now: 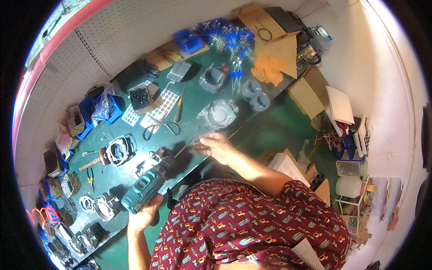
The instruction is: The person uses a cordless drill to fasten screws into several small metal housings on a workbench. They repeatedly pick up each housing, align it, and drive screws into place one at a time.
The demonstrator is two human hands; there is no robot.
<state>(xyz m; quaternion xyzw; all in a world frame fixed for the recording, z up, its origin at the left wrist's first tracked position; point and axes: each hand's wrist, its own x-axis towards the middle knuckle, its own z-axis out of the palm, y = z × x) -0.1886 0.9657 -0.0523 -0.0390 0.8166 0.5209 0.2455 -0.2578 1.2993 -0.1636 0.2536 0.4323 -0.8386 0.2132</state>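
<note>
My left hand [146,213] is wrapped round the handle of a teal cordless drill [146,189] at the bench's near edge. Its long thin bit [183,148] points up and right. At the tip of that bit is my right hand [215,147], its fingers curled together; whatever they pinch is too small to make out. Beyond the right hand lies a finned grey metal housing [218,114]. Small metal parts [146,163] sit just past the drill. Left of them are a ring-shaped metal frame [118,151] and a mallet [96,159].
Scissors [161,128], a yellow-handled screwdriver [179,110] and sticker sheets [164,105] lie mid-bench. Farther back are a box of black parts [141,97], blue-capped wire leads [234,42] and orange gloves [269,69]. More metal housings [108,202] stand at the near left.
</note>
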